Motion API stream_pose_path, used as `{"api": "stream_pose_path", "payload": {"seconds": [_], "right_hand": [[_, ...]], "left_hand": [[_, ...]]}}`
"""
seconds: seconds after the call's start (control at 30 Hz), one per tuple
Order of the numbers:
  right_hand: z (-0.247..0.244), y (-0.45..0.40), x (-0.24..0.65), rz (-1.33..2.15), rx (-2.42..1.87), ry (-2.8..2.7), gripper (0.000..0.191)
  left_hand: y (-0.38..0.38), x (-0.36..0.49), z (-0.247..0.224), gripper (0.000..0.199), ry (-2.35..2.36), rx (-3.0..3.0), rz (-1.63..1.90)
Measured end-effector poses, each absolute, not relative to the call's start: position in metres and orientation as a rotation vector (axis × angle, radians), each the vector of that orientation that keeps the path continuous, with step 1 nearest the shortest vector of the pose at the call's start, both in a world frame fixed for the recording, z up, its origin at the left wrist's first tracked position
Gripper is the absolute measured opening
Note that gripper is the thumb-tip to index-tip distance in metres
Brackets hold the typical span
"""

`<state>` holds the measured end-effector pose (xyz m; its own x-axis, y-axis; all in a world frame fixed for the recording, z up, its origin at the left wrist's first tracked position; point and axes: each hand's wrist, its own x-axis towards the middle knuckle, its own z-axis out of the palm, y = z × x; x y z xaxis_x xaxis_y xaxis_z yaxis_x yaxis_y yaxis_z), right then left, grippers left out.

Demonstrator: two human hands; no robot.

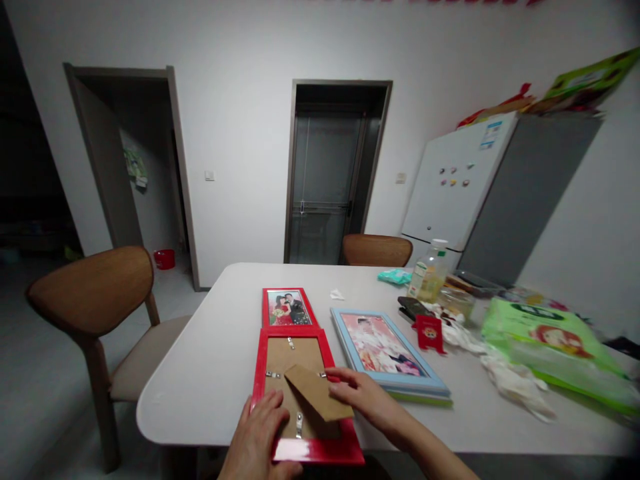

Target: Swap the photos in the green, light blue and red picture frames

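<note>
A red picture frame [329,343] lies face down at the near edge of the table, its brown backing board [280,347] showing. Metal clips [299,425] sit along the sides of the backing, and a brown stand flap [317,393] sticks up from it at an angle. My left hand [263,433] grips the frame's left side, fingers over the rim and thumb near the bottom corner. On the right side my right hand [363,397] holds the rim, its index finger beside the right clip and the other fingers bent over the flap; its thumb is hidden.
A second red frame [265,308] with a couple's photo touches the far end. Stacked light blue frames [395,353] lie to the right. Beyond them are a red card stand [429,333], a dark phone [414,307], a bottle [429,275], crumpled tissues [517,387] and a green tissue pack [550,340].
</note>
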<state>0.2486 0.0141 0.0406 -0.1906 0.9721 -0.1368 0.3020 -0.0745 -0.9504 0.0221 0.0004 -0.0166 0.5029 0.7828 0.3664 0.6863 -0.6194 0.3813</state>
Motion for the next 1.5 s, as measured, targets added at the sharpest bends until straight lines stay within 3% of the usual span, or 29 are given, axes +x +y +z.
{"api": "stream_pose_path", "payload": {"seconds": [0.13,0.4,0.53,0.63,0.7,0.83,1.03,1.23,1.5], "right_hand": [[0.032,0.016,0.251,1.124,-1.504,-1.707,0.054],[0.026,0.031,0.242,0.435,-1.652,-2.076,0.036],[0.021,0.044,0.233,0.265,-1.697,-2.198,0.024],[0.018,0.052,0.229,0.196,-1.775,-2.202,0.024],[0.018,0.055,0.226,0.157,-1.812,-2.172,0.024],[0.020,0.060,0.225,0.108,-1.862,-2.159,0.026],[0.033,0.045,0.223,0.070,-1.665,-2.242,0.026],[0.045,0.016,0.210,0.594,-1.097,-2.624,0.022],[0.032,0.016,0.200,0.541,-1.181,-2.444,0.019]], "left_hand": [[-0.001,0.021,-0.016,0.049,1.261,2.537,0.785],[-0.004,0.028,-0.008,0.036,1.317,2.473,0.660],[-0.006,0.031,-0.003,0.029,1.342,2.427,0.595],[-0.006,0.033,-0.002,0.031,1.343,2.408,0.583],[-0.006,0.033,-0.002,0.043,1.352,2.389,0.591],[-0.005,0.032,-0.002,0.062,1.345,2.377,0.575],[-0.005,0.032,0.001,0.053,1.316,2.363,0.555],[-0.008,0.034,0.008,0.034,1.337,2.310,0.536],[-0.007,0.034,0.004,0.051,1.308,2.295,0.642]]}}
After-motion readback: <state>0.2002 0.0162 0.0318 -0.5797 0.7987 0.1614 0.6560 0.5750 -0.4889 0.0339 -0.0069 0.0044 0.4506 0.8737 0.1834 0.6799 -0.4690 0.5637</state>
